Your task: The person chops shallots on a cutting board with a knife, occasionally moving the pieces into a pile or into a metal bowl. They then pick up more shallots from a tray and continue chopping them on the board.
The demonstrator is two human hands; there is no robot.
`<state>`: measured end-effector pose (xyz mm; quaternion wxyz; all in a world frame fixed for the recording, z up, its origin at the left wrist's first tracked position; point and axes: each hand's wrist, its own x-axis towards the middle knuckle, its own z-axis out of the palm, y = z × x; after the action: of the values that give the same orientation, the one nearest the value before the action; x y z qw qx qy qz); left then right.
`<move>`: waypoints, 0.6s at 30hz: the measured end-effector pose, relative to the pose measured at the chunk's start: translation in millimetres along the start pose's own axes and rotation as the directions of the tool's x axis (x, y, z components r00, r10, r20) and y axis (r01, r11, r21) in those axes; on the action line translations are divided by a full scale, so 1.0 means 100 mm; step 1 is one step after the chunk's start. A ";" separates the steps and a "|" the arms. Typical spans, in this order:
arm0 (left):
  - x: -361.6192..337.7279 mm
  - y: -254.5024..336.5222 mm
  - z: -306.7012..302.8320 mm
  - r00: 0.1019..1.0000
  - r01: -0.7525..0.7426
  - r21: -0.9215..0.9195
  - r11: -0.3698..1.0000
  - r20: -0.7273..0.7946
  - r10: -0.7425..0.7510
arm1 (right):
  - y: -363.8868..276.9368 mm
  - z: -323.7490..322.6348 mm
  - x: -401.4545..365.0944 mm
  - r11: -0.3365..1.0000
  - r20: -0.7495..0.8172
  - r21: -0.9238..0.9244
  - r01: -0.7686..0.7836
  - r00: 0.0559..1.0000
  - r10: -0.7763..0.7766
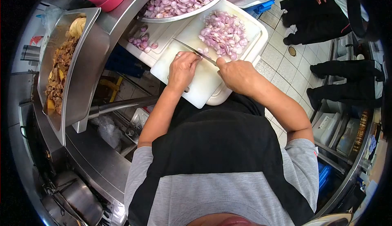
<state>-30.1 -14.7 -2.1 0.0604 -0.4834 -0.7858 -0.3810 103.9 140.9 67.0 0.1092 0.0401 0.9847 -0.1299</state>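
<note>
White cutting board [204, 88] lies before me, sliced shallots [223, 32] heaped at its far right. My right hand [239, 75] is clenched around the knife [186, 46]. My left hand [182, 69] curls its fingers down beside the blade, and I cannot tell what they pin.

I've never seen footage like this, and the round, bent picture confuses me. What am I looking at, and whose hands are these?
One camera sits on a person's head, looking down; its wide lens bends the edges. Both bare hands are that person's own. The right hand grips a knife over a white cutting board; the left hand rests curled on the board beside the blade. A pile of sliced shallots lies on the board, a metal bowl of peeled ones behind it.
</note>
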 end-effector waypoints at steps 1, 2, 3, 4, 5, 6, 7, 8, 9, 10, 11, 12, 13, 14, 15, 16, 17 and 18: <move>0.00 0.00 0.00 1.000 0.004 -0.001 1.000 -0.010 -0.004 | 0.00 0.05 0.00 1.000 -0.022 0.024 -0.004 1.000 0.004; 0.00 -0.01 0.00 1.000 0.006 -0.003 1.000 -0.013 -0.006 | 0.01 0.11 0.01 0.999 -0.045 0.048 -0.006 0.999 0.008; 0.00 -0.02 0.00 1.000 -0.005 -0.005 1.000 -0.014 0.005 | 0.04 0.19 0.05 0.999 -0.044 0.045 -0.005 0.999 0.007; 0.00 -0.03 0.01 1.000 -0.016 -0.006 1.000 -0.014 0.016 | 0.08 0.28 0.11 0.997 -0.088 0.082 0.010 0.996 -0.003; 0.00 -0.03 0.01 1.000 -0.014 -0.005 1.000 -0.016 0.014 | 0.11 0.34 0.14 0.993 -0.132 0.119 0.028 0.991 -0.012; 0.00 -0.04 0.02 1.000 -0.019 -0.011 1.000 -0.011 0.019 | 0.09 0.28 0.14 0.992 -0.132 0.119 0.033 0.991 -0.017; -0.01 -0.05 0.01 1.000 -0.026 -0.018 1.000 -0.001 0.026 | 0.09 0.21 0.11 0.994 -0.112 0.104 0.040 0.993 -0.028; -0.01 -0.05 0.00 1.000 -0.028 -0.017 0.999 0.003 0.028 | 0.07 0.13 0.09 0.995 -0.093 0.088 0.044 0.995 -0.036; 0.00 -0.03 -0.01 1.000 -0.019 -0.006 1.000 0.006 0.019 | 0.04 0.06 0.05 0.995 -0.092 0.088 0.041 0.995 -0.033; 0.00 -0.02 -0.01 1.000 -0.008 0.004 1.000 0.009 0.008 | 0.00 0.00 0.00 0.997 -0.054 0.077 0.013 0.998 -0.009; -0.01 -0.02 0.00 1.000 -0.007 0.001 1.000 0.009 0.007 | -0.02 -0.03 -0.02 0.998 -0.016 0.065 -0.013 1.000 0.014; -0.01 -0.02 0.00 1.000 -0.013 0.001 1.000 0.002 0.013 | 0.00 0.06 0.01 0.998 -0.015 0.063 -0.013 1.000 0.014; 0.00 -0.02 0.00 1.000 -0.020 0.002 1.000 -0.007 0.020 | 0.03 0.20 0.06 0.996 -0.061 0.094 -0.001 0.998 0.007; 0.00 -0.02 0.00 1.000 -0.019 0.001 1.000 -0.009 0.019 | 0.07 0.30 0.10 0.992 -0.108 0.124 0.012 0.994 0.002; 0.00 -0.03 0.01 1.000 -0.026 -0.010 1.000 -0.014 0.026 | 0.08 0.29 0.12 0.992 -0.109 0.123 0.013 0.994 0.000; 0.00 -0.03 0.01 0.999 -0.032 -0.019 0.999 -0.021 0.031 | 0.09 0.27 0.14 0.992 -0.109 0.124 0.016 0.994 -0.002; -0.01 -0.04 0.00 0.999 -0.029 -0.015 0.999 -0.019 0.028 | 0.08 0.25 0.15 0.991 -0.108 0.129 0.018 0.994 -0.004; -0.01 -0.04 0.00 1.000 -0.025 -0.014 1.000 -0.014 0.025 | 0.06 0.19 0.13 0.991 -0.109 0.134 0.018 0.994 -0.003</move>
<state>-32.7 -16.5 -5.1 0.0672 -0.4909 -0.7765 -0.3892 95.7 142.2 44.2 0.0519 0.0491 0.9783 -0.1945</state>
